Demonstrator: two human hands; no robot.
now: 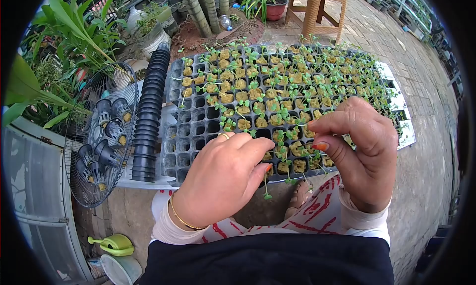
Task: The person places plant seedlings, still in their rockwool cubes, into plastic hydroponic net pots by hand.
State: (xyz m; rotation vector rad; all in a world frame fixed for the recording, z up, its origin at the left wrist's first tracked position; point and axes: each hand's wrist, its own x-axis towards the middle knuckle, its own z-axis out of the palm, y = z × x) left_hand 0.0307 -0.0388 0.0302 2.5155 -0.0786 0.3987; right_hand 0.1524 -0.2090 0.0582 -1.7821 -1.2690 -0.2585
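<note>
A black seedling tray (184, 131) holds rows of yellowish plugs with green sprouts; its left columns are empty cells. My left hand (223, 176), with a ring and a bangle, is over the tray's front edge. Its thumb and forefinger are closed near a sprout (267, 188) that hangs below them; what they grip is mostly hidden. My right hand (359, 148) is raised over the front right part of the tray. Its thumb and forefinger are bent towards each other near some leaves, and anything between them is too small to make out.
Left of the tray lies a long stack of black net cups (148, 111). A wire basket (72, 158) holds several potted plugs. Beyond stand a woven stool (325, 4) and a red pot (275, 9). A green watering can (117, 244) is at lower left.
</note>
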